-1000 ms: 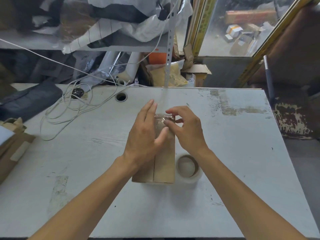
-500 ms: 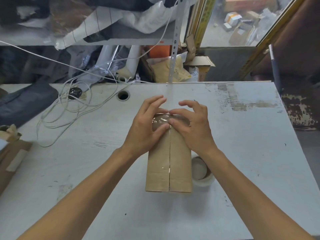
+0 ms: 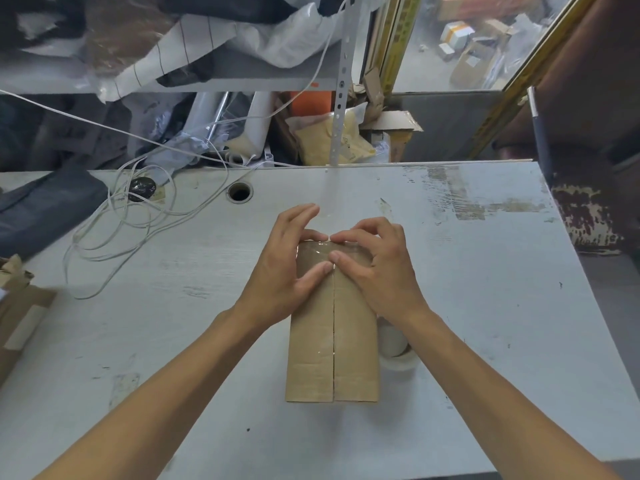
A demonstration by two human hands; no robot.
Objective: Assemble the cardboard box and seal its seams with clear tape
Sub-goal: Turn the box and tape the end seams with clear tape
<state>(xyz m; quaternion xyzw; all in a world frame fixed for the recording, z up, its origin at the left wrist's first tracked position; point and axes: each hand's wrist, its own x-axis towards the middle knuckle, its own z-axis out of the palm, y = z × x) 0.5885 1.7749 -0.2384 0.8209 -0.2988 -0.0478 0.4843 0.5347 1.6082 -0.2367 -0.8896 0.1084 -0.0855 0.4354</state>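
A narrow brown cardboard box [image 3: 353, 358] lies lengthwise on the white table [image 3: 485, 306], its centre seam running toward me. Shiny clear tape [image 3: 311, 254] covers the far end of the seam. My left hand [image 3: 280, 271] rests on the box's far left side, fingers fairly straight past the far edge and thumb pressing on the tape. My right hand [image 3: 377, 268] sits on the far right side, its bent fingers hooked over the far top edge and its thumb on the tape. The two thumbs meet at the seam. A roll of clear tape [image 3: 394, 344] lies right of the box, half hidden by my right forearm.
A loose white cable [image 3: 114, 237] coils on the table's left part near a round cable hole [image 3: 239, 192]. Flat cardboard [image 3: 20, 317] sits at the left edge and a dark bag [image 3: 45, 209] behind it. Cluttered shelving stands beyond the far edge.
Both hands have shifted onto the far end of the box and their thumbs have come together on the taped seam. More of the box's length shows now.
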